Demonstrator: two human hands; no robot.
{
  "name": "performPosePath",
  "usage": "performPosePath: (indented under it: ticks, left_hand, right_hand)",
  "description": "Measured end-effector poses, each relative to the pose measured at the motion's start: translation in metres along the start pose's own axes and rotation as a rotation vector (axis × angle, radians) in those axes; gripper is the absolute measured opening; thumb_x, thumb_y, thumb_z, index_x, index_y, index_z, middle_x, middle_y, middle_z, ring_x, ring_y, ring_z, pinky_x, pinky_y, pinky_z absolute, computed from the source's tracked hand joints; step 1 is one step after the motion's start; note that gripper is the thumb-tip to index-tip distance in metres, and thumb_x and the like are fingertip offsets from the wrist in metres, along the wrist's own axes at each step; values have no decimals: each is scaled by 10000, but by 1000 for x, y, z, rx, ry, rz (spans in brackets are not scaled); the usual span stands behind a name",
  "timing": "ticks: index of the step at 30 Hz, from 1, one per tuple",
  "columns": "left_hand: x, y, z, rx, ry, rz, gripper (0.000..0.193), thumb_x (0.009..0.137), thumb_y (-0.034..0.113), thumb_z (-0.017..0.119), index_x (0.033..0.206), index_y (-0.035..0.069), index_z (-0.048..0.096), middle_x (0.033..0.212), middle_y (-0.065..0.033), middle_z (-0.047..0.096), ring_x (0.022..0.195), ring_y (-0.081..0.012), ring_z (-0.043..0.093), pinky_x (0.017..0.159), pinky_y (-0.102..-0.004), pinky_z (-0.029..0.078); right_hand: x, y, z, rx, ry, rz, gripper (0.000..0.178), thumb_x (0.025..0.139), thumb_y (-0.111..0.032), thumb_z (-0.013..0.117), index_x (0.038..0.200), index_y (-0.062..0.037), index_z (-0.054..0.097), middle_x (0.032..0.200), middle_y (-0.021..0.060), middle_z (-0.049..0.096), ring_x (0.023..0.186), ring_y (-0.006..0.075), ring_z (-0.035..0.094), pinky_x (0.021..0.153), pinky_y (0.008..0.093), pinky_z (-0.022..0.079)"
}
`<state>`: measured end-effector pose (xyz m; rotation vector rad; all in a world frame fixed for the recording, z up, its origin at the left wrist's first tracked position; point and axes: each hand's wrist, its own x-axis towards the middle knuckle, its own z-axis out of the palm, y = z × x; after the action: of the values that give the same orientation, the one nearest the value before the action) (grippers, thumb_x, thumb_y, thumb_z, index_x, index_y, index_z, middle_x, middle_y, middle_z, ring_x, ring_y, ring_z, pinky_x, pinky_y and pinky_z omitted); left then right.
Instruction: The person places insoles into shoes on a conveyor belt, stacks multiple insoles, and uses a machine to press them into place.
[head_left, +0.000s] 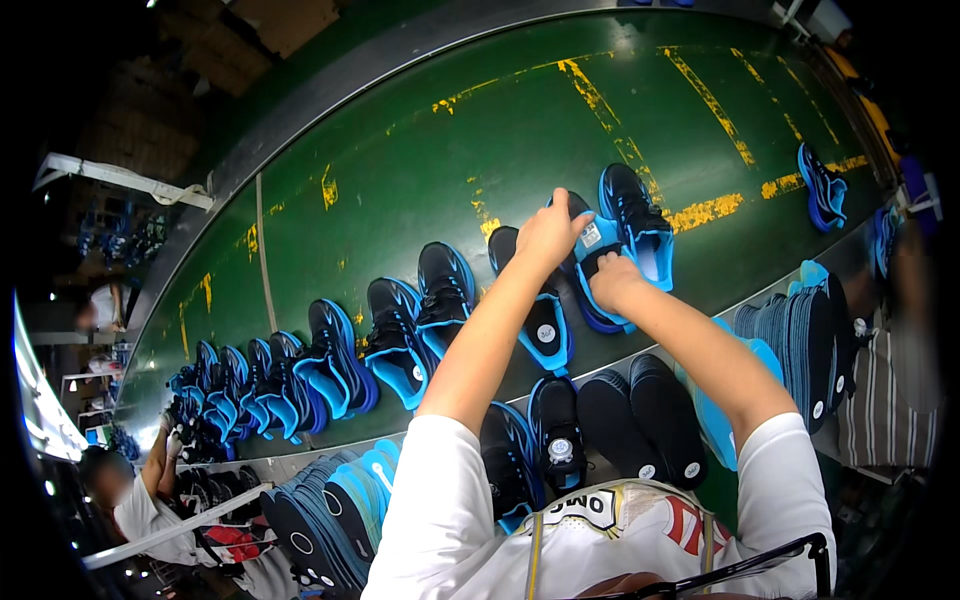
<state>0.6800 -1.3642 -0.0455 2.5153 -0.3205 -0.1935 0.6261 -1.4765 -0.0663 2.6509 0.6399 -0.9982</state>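
A black and blue sneaker (598,236) lies on the green belt, its light blue tongue with a white label pulled up. My left hand (548,238) is closed around its toe end, thumb beside the tongue. Into its opening reach the bunched fingers of my right hand (615,282); the fingertips are hidden, and what they grip cannot be made out. Close on the right stands another sneaker (640,222). Partly under my left forearm is a sneaker with a black insole (545,335) showing inside.
More sneakers (335,360) line the belt (400,170) to the left; a lone sneaker (822,190) sits far right. Along the near edge are insole stacks (790,345), other insoles (665,420) and a sneaker (556,425). Another person (150,510) works at the far left.
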Motion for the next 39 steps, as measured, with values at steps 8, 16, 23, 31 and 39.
performPosePath:
  ticks: [8, 16, 23, 31, 39]
  left_hand:
    - [-4, 12, 22, 398, 110, 363, 162, 759, 199, 493, 832, 67, 433, 663, -114, 577, 560, -291, 574, 470, -386, 456]
    - [-3, 15, 7, 453, -213, 244, 448, 655, 377, 612, 889, 27, 459, 750, -156, 601, 677, -307, 594, 579, -382, 481]
    - [-6, 11, 19, 516, -180, 255, 424, 707, 378, 589, 879, 24, 430, 772, -162, 591, 698, -329, 588, 582, -395, 477]
    - [-13, 4, 25, 685, -186, 323, 299, 784, 320, 491, 922, 59, 446, 827, -154, 566, 693, -318, 591, 572, -397, 475]
    - [-13, 18, 13, 761, -316, 301, 213, 737, 178, 481, 913, 61, 513, 909, -132, 566, 761, -286, 594, 616, -389, 478]
  right_hand:
    - [19, 8, 12, -46, -32, -66, 296, 737, -180, 532, 1014, -89, 581, 1138, 112, 479, 1036, 245, 446, 814, 314, 377]
    - [-2, 10, -7, -186, -46, -316, 225, 695, -169, 525, 868, -72, 632, 928, 96, 608, 889, 233, 565, 781, 336, 398]
    - [-36, 8, -21, 366, -226, -240, 574, 769, -463, 288, 1011, -31, 577, 1058, 145, 542, 1081, 233, 430, 1000, 392, 70]
    - [-74, -5, 67, 650, 820, -260, 431, 707, -206, 514, 1094, -25, 459, 1070, 174, 494, 1065, 273, 428, 938, 402, 250]
    - [-240, -3, 147, 700, 848, 57, 367, 724, -180, 532, 1052, -23, 486, 1144, 172, 426, 1109, 314, 370, 894, 403, 316]
